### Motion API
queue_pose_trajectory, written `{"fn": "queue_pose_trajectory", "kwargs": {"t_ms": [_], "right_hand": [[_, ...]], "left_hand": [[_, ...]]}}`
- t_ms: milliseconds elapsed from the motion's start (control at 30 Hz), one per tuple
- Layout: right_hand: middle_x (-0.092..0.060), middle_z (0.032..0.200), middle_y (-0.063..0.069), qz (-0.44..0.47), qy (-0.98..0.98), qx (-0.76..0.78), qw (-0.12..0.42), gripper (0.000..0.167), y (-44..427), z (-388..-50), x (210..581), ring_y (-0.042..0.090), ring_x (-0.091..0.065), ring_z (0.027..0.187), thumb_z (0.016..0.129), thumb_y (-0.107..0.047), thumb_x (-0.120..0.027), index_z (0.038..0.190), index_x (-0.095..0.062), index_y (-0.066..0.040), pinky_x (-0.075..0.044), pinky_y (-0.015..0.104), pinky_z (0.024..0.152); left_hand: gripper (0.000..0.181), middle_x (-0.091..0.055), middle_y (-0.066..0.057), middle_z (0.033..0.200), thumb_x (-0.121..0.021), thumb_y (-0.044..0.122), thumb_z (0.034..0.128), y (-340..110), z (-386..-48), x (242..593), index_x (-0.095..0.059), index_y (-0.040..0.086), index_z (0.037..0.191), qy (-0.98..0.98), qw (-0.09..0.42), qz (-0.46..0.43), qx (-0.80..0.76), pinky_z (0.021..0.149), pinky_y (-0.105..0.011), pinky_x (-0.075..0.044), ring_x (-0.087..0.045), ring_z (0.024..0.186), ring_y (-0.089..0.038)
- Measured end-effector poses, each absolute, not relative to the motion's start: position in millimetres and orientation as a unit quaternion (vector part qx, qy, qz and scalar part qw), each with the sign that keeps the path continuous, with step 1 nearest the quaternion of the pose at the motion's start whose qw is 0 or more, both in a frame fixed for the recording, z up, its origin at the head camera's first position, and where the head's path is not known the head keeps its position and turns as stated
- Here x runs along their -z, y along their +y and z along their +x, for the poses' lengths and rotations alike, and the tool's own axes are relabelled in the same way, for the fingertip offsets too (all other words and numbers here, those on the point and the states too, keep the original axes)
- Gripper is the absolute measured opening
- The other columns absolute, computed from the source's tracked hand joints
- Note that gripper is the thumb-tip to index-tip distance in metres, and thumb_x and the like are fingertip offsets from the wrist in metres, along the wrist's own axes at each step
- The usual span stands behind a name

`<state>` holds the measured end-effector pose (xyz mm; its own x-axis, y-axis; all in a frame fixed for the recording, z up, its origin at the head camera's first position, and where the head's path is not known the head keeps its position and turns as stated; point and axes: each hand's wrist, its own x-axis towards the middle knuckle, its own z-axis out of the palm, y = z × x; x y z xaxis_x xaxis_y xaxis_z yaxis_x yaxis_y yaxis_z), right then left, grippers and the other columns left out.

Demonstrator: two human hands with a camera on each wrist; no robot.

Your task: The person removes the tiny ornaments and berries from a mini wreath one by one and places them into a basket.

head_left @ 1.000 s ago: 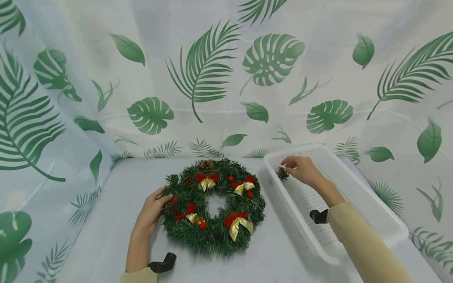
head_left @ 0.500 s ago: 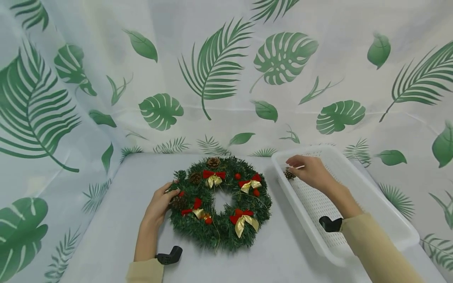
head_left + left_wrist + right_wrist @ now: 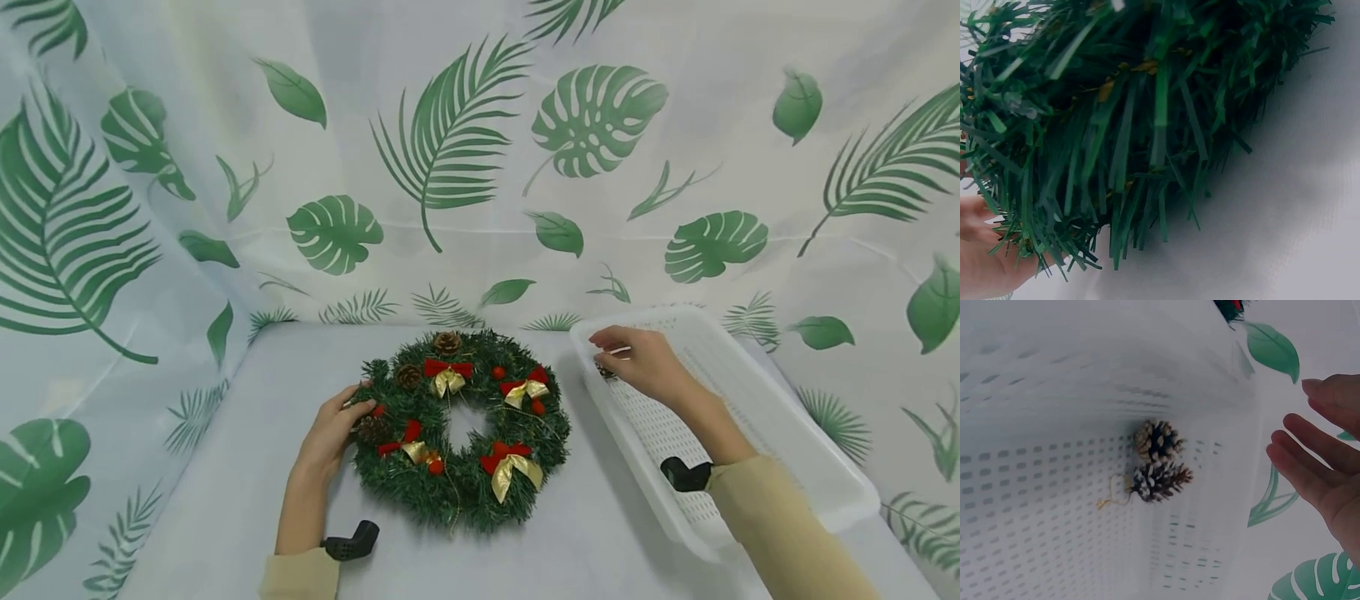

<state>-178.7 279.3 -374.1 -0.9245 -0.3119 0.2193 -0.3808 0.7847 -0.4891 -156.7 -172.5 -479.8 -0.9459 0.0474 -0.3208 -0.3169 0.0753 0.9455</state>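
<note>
A: From the head view, where does the pine cone [image 3: 604, 372] lie from the hands?

B: In the far left corner of the white basket [image 3: 652, 425], just under the right hand [image 3: 647, 363], which is clearly the nearer; the left hand [image 3: 328, 432] is well apart from it, gripping the wreath [image 3: 420, 500] by its left edge on the desk [image 3: 588, 529]

A: And the wreath's make?

B: A thick round ring of bristly green, with shiny red-and-gold bows [image 3: 448, 377] and brown, woody ornament cones [image 3: 408, 377]

A: The left wrist view?

B: Flat, glossy plastic needles, that hand half buried in them at lower left; I can't make out its fingertips

A: The right wrist view?

B: Two cones, in a corner of pierced plastic: the upper pine cone [image 3: 1158, 442] squat, the lower pine cone [image 3: 1160, 481] on its side, long axis across the view, a thin gold cord [image 3: 1103, 504] at one end; that hand's thumb and fingers are apart, holding nothing
</note>
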Motion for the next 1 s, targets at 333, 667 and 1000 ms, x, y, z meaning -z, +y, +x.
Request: {"fn": "queue_pose_trajectory", "kwargs": {"t_ms": [333, 667, 1000], "right_hand": [[-0.072, 0.118, 0.023, 0.211, -0.931, -0.294, 0.049, 0.025, 253.0, -191.4, 381.3, 0.041, -0.071, 0.107, 0.097, -0.003, -0.068, 0.121, -0.070, 0.004, -0.061, 0.045, 0.089], [-0.073, 0.116, 0.022, 0.224, -0.922, -0.311, 0.051, 0.028, 233.7, -206.5, 386.3, 0.041, -0.072, 0.105, 0.095, -0.002, -0.069, 0.122, -0.070, 0.004, -0.061, 0.047, 0.089], [-0.071, 0.120, 0.024, 0.234, -0.916, -0.325, 0.038, 0.028, 214.3, -213.2, 395.3, 0.042, -0.070, 0.107, 0.096, -0.003, -0.069, 0.123, -0.069, 0.005, -0.059, 0.049, 0.092]], "left_hand": [[0.074, -0.004, -0.027, 0.170, -0.060, 0.022, 0.1034, -175.9, -156.4, 481.7, -0.021, 0.003, 0.164, 0.726, 0.132, -0.099, -0.668, 0.123, -0.065, -0.020, -0.009, 0.155, -0.050], [0.075, -0.007, -0.027, 0.170, -0.060, 0.021, 0.1034, -171.4, -161.5, 480.1, -0.020, 0.002, 0.164, 0.724, 0.125, -0.095, -0.672, 0.122, -0.066, -0.021, -0.014, 0.155, -0.048], [0.075, -0.006, -0.027, 0.170, -0.060, 0.020, 0.1029, -173.8, -160.7, 480.3, -0.020, 0.002, 0.164, 0.721, 0.122, -0.100, -0.674, 0.122, -0.067, -0.019, -0.012, 0.155, -0.049]]}}
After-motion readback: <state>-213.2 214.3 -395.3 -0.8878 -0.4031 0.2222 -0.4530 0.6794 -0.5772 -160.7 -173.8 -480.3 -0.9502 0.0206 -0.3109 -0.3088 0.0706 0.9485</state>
